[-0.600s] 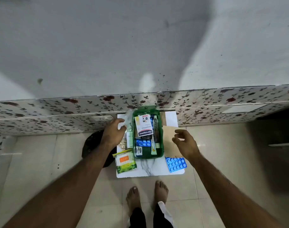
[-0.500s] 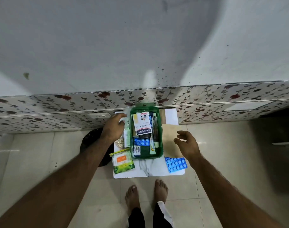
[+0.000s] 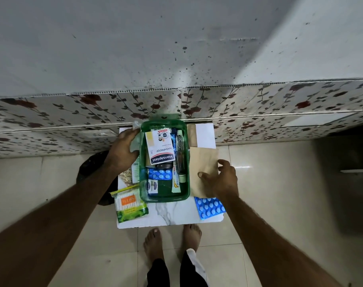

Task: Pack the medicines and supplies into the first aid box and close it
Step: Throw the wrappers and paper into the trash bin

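Note:
The green first aid box (image 3: pixel 164 198) lies open on a white marble-patterned board (image 3: pixel 172 213). Inside are a Hansaplast carton (image 3: pixel 160 149), a blue blister strip (image 3: pixel 159 175) and tubes (image 3: pixel 181 162). My left hand (image 3: pixel 122 151) is against the box's left wall, fingers closed on a clear plastic packet (image 3: pixel 135 127). My right hand (image 3: pixel 221 180) hovers with spread fingers over a brown paper envelope (image 3: pixel 203 162) right of the box, thumb on it. A cotton-bud pack (image 3: pixel 130 205) lies at the front left and a blue blister pack (image 3: pixel 209 207) at the front right.
A floral-panelled wall (image 3: pixel 259 104) stands right behind the board. A dark round object (image 3: pixel 89 168) sits on the floor under my left forearm. My bare feet (image 3: pixel 172 239) are at the board's front edge. More small packets (image 3: pixel 133 172) lie left of the box.
My right hand has lowered and spread its fingers onto the brown envelope. My left hand has stayed on the clear packet at the box's left side.

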